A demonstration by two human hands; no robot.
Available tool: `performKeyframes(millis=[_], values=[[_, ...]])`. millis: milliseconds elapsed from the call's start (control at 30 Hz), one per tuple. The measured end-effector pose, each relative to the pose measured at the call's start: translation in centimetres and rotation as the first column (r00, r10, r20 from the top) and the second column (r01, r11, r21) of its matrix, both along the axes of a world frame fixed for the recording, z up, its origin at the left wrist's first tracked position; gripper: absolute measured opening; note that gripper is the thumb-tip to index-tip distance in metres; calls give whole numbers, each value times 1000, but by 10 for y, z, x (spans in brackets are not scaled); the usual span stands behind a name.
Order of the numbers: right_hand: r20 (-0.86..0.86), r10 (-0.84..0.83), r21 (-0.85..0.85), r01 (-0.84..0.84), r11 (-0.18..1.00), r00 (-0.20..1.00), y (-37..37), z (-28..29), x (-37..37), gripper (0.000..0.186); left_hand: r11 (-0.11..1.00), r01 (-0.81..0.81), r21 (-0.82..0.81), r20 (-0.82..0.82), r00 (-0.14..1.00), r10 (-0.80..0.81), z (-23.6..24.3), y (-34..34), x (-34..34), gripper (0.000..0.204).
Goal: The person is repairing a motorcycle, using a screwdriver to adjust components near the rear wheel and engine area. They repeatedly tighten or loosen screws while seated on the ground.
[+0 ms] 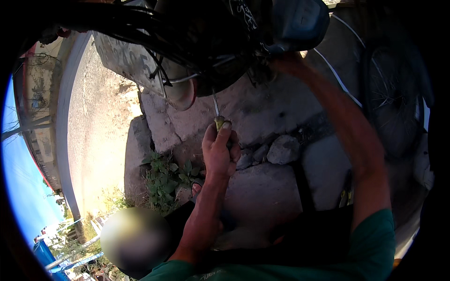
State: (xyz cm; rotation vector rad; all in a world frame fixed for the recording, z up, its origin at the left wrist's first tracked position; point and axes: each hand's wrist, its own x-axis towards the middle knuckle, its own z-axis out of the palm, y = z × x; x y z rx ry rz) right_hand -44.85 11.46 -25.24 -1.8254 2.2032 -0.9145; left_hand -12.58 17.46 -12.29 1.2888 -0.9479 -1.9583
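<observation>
My left hand (220, 147) is closed round the yellowish handle of a screwdriver (219, 122). The screwdriver's metal shaft points away from me, and its tip goes up to the dark underside of a machine (206, 42) with bundled black cables, perhaps a motorcycle. My right arm stretches far forward, and my right hand (285, 63) is at the machine's right side, just under a blue rounded part (300, 23). Shadow and the machine hide the right fingers. A pale plate (122, 56) and a rounded lamp-like part (183, 96) sit left of the screwdriver tip.
Below the machine lies rough paving with loose stones (283, 150) and a leafy weed (161, 178). A dark wheel (393, 98) stands at the right. A sunlit road (98, 122) runs along the left. Someone's blurred head (136, 241) is at the lower left.
</observation>
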Motion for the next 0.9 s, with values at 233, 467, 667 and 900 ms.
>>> performKeyframes(millis=[233, 467, 667, 900], values=[[-96, -10, -190, -8, 982, 995, 3, -8, 6, 42, 999, -23, 28, -34, 999, 24, 4, 0, 2, 19], [-341, 5, -137, -55, 989, 940, 3, -10, -3, 47, 989, -137, 49, -22, 990, 138, -2, 16, -30, 18], [40, 7, 219, -16, 976, 999, 4, 20, -3, 49, 991, -130, 23, -91, 987, 132, -5, 17, -26, 20], [-130, 3, 96, 9, 995, 992, 10, 15, 5, 45, 997, -34, 74, -41, 998, 37, 3, 0, -10, 21]])
